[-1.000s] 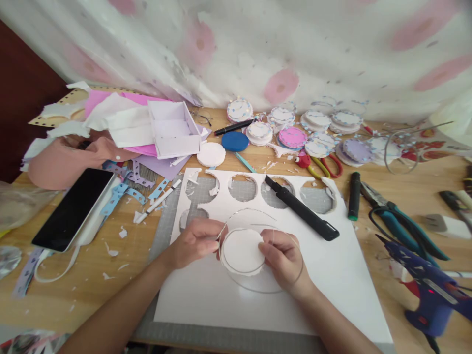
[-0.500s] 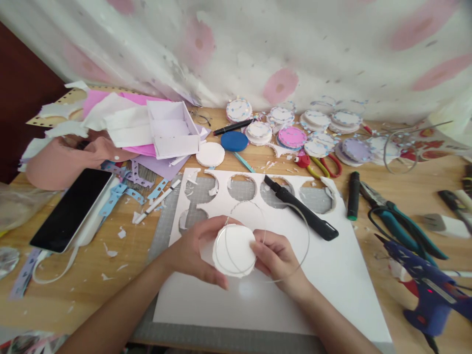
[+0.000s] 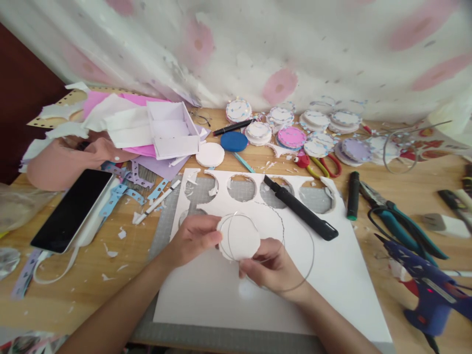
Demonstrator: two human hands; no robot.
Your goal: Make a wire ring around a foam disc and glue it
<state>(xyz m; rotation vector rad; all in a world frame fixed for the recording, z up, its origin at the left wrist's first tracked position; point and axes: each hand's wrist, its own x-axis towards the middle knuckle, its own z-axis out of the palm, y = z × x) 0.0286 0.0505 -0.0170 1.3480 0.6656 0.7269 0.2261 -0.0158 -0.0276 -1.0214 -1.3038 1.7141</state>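
Note:
A round white foam-board disc (image 3: pixel 243 237) is held up over the white board, with a thin coiled wire (image 3: pixel 312 250) looping across its face and out to the right. My left hand (image 3: pixel 197 238) pinches the disc's left edge between thumb and fingers. At its lower right edge, my right hand (image 3: pixel 275 265) is closed on the disc, the fingers partly hidden behind it; the wire passes by this hand. Beneath lies the white foam board (image 3: pixel 221 300) with round holes cut along its far side, on a grey cutting mat (image 3: pixel 162 231). A black utility knife (image 3: pixel 302 209) rests on the board.
Pliers (image 3: pixel 405 221), a green-tipped marker (image 3: pixel 353 196) and a blue glue gun (image 3: pixel 427 280) lie at the right. Several decorated discs (image 3: pixel 291 137) stand along the back. On the left are a phone (image 3: pixel 73 209), an open white box (image 3: pixel 173 130) and paper scraps.
The disc has moved slightly right and up. My left thumb has closed onto its left edge, and my right hand has shifted down to its lower right edge. The wire loops have swung.

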